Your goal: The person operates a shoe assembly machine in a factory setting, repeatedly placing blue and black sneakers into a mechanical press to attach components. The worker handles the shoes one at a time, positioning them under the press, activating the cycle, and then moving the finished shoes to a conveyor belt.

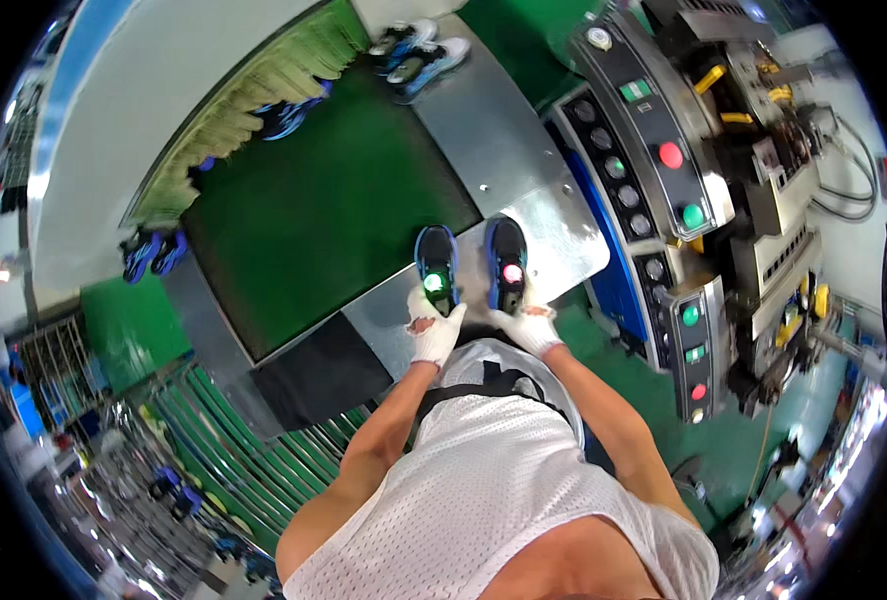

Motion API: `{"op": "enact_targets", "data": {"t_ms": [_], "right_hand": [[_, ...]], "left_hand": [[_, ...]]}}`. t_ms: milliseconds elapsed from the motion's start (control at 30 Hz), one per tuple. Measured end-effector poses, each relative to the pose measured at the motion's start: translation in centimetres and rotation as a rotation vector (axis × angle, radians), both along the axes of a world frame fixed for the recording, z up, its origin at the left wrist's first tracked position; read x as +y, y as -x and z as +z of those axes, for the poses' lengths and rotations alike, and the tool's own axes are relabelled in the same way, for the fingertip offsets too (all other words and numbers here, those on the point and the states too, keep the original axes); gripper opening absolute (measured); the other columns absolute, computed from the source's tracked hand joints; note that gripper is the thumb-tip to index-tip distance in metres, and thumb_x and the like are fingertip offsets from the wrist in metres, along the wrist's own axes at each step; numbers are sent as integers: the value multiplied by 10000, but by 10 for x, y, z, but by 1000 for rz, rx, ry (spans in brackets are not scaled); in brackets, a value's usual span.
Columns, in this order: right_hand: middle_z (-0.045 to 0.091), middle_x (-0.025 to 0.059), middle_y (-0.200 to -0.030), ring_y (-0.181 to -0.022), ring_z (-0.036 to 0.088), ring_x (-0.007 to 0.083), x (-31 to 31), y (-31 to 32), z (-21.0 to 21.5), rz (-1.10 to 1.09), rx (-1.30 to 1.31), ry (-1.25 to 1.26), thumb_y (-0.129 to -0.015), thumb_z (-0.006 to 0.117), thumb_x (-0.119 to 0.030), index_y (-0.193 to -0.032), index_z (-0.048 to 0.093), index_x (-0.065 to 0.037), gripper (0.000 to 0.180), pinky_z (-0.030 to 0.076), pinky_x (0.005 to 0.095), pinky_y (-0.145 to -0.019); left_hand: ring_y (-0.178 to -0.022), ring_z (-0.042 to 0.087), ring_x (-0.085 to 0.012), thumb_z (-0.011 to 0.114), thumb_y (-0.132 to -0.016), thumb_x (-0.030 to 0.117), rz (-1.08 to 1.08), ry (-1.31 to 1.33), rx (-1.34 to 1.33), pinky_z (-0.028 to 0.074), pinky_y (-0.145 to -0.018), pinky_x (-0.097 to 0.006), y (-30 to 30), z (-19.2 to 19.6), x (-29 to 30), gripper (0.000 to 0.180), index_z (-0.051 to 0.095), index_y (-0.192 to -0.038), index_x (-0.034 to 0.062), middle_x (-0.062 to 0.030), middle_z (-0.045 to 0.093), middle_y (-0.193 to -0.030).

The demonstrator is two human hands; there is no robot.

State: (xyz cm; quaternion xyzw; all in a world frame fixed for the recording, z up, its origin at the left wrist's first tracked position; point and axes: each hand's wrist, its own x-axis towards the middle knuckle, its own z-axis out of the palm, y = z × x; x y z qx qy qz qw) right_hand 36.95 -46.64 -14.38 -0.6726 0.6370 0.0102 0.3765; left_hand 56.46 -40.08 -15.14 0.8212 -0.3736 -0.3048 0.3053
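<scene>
Side by side in front of me are two black sneakers with blue edges, over the metal edge of a conveyor. My left hand [435, 328], in a worn white glove, is closed round the near end of the left sneaker [435, 248]. The near end of the right sneaker [506, 243] is in the grip of my right hand [529, 329], gloved the same way. A green glowing spot shows on the left sneaker and a red one on the right. Both far ends point away from me. The fingers under the sneakers are partly hidden.
Beyond the green conveyor belt [323, 200], a fringed curtain [233, 110] hangs at a machine opening, with sneakers partly under it. Another pair [418, 60] sits at the far metal edge. Machines with button panels [653, 130] stand at right; a metal roller rack [213, 430] is at left.
</scene>
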Motion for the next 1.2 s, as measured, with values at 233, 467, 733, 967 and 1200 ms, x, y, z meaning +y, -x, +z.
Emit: {"op": "enact_targets", "data": {"t_ms": [233, 467, 733, 967, 1200], "right_hand": [[668, 246, -1212, -1175, 633, 389, -19, -28, -26, -459, 1, -81, -767, 792, -384, -1446, 428, -8, 858, 470, 446, -1019], [695, 237, -1110, -1025, 689, 261, 19, 63, 17, -1041, -712, -127, -722, 837, -472, -1222, 588, 113, 809, 564, 396, -846], [666, 140, -1081, -906, 635, 163, 246, 177, 142, -1808, -555, 346, -766, 838, -425, -1227, 570, 129, 769, 541, 331, -759], [670, 56, -1022, -839, 628, 123, 404, 192, 194, -2450, -868, 1188, -817, 819, -228, -1129, 630, 10, 435, 524, 315, -738], [604, 286, -1320, -1197, 605, 381, 594, 234, 228, -2674, 578, 674, -843, 710, -531, -1293, 546, 125, 812, 449, 449, -1039]], "left_hand": [[-1164, 606, -375, 822, -748, 252, -75, -234, 120, 454, -1029, -443, -21, -15, -41, 844, 385, -1408, -43, -244, 576, -1297], [-1251, 551, -424, 820, -768, 352, -624, -361, 237, 431, -1073, -444, 53, 10, -109, 981, 307, -1474, -96, -292, 551, -1363], [-1268, 533, -410, 842, -771, 411, -1463, -278, 154, 409, -1096, -428, 259, 149, -1, 995, 351, -1446, -131, -318, 532, -1368], [-1332, 488, -351, 829, -782, 321, -2114, -182, 354, 360, -1132, -426, 400, 186, 112, 951, 333, -1502, -50, -275, 497, -1434], [-1229, 562, -413, 765, -763, 353, -2416, 374, 531, 427, -1060, -449, 586, 238, 294, 815, 429, -1391, -44, -278, 566, -1322]]}}
